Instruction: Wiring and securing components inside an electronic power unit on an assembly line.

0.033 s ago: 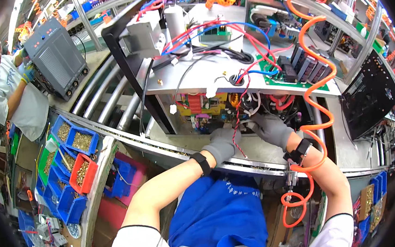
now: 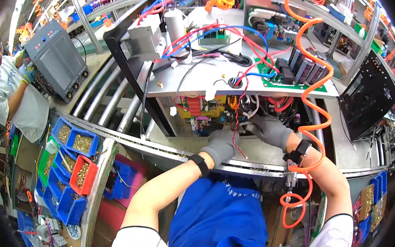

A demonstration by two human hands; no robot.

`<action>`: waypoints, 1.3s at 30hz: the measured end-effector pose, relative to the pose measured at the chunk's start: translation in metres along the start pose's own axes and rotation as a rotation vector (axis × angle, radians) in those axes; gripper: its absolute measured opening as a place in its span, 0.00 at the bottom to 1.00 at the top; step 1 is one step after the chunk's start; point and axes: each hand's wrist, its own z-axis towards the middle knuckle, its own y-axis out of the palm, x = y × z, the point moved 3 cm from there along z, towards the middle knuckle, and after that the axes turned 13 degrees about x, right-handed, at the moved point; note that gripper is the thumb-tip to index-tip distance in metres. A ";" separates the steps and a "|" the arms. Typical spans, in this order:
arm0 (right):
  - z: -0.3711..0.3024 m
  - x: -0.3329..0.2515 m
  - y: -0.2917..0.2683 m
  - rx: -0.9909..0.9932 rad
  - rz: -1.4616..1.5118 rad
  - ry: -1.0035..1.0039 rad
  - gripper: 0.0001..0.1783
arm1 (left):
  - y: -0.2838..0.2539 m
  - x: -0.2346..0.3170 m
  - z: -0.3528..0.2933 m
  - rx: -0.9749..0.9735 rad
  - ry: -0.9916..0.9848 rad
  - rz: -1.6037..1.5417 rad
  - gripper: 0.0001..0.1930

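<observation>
Both gloved hands reach into the open metal chassis (image 2: 194, 84) at its front lower edge: left hand (image 2: 220, 145) curled loosely by a thin red-black twisted wire (image 2: 240, 134) hanging from the shelf above, touching or not can't tell. Right hand (image 2: 270, 131) is just beside it, fingers bent into the wiring bay; grip unclear. Forearms angle in from below, orange coiled hose (image 2: 313, 95) looped round the right wrist; blue parts bins (image 2: 76, 147) sit far left.

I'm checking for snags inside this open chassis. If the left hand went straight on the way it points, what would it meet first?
The left hand points up and slightly right into the open chassis. It would most likely meet the twisted red-and-black wire first, then the yellow-and-red parts behind it. Depth is unclear.
</observation>
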 end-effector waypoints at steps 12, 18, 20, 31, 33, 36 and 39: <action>-0.137 0.006 -0.083 -0.070 -0.218 0.428 0.37 | 0.002 -0.010 -0.125 0.206 -0.254 -0.388 0.28; -0.166 0.018 -0.016 0.078 -0.056 0.873 0.39 | -0.038 -0.033 -0.073 0.857 -0.268 -0.422 0.23; -0.160 0.012 -0.012 0.095 -0.048 0.912 0.34 | -0.052 -0.035 -0.056 1.003 -0.239 -0.434 0.21; -0.161 0.004 -0.006 0.391 0.091 0.958 0.29 | -0.013 0.003 -0.005 0.176 -0.787 -1.777 0.18; -0.159 -0.001 -0.007 0.341 0.093 0.975 0.32 | -0.022 0.008 -0.009 0.172 -0.841 -1.696 0.17; -0.150 -0.009 -0.012 0.365 0.069 1.006 0.35 | -0.019 0.003 -0.017 0.199 -0.814 -1.591 0.17; -0.152 -0.008 -0.012 0.352 0.062 1.077 0.40 | 0.004 -0.016 -0.040 0.430 -0.951 -1.748 0.17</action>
